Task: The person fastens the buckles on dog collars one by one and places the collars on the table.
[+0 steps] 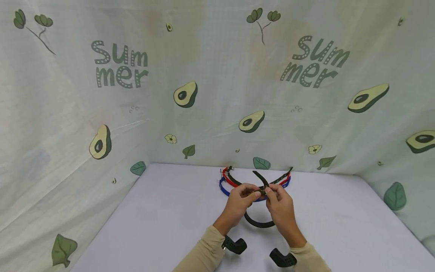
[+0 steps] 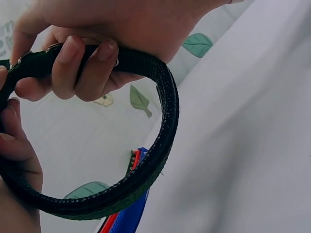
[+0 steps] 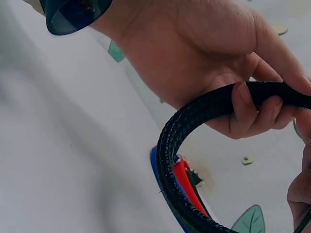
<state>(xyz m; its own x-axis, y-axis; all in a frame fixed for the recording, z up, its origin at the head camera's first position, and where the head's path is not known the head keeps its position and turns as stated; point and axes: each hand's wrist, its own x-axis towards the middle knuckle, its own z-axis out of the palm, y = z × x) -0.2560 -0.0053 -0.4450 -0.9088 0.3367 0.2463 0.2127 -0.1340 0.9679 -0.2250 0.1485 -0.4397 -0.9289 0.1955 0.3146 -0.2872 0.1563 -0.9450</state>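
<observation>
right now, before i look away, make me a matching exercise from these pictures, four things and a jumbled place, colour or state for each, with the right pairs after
Column one
1. nearer dark strap
2. blue strap
3. left sleeve
4. backdrop

Column two
A. beige, around a forearm
B. on the table, beside a red strap
C. printed with avocados and leaves
D. curved, held by the left hand and right hand

Right pairs: 1-D, 2-B, 3-A, 4-C
</observation>
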